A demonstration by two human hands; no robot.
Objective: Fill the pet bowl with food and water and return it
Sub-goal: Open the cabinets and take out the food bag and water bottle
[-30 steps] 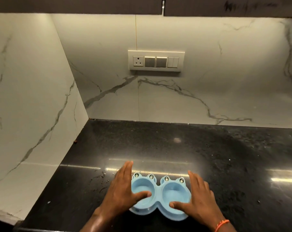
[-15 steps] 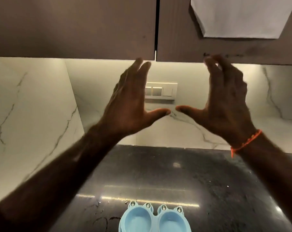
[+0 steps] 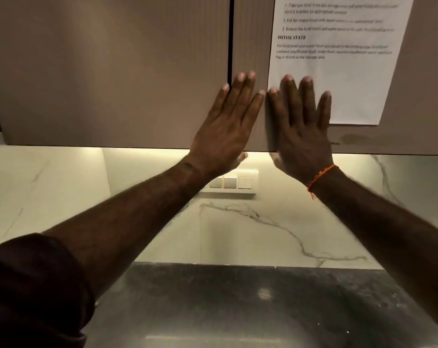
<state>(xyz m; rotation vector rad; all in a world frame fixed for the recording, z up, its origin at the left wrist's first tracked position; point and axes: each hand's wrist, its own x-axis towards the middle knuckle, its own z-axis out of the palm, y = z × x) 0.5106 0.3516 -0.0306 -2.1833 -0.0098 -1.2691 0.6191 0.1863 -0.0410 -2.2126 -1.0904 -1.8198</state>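
Both hands now flat against the cabinet doors

Left hand point(image 3: 225, 129) and right hand point(image 3: 302, 126) have risen, fingers straight, slightly spread; right fingertips overlap the paper sheet point(image 3: 338, 71). The pet bowl has left view.

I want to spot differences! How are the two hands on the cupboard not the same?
The right hand has an orange thread round its wrist; the left hand has a bare wrist. The right hand's fingers lie over the printed paper; the left hand's fingers lie on the bare cupboard door. Both are flat, fingers straight, at the door's bottom edge.
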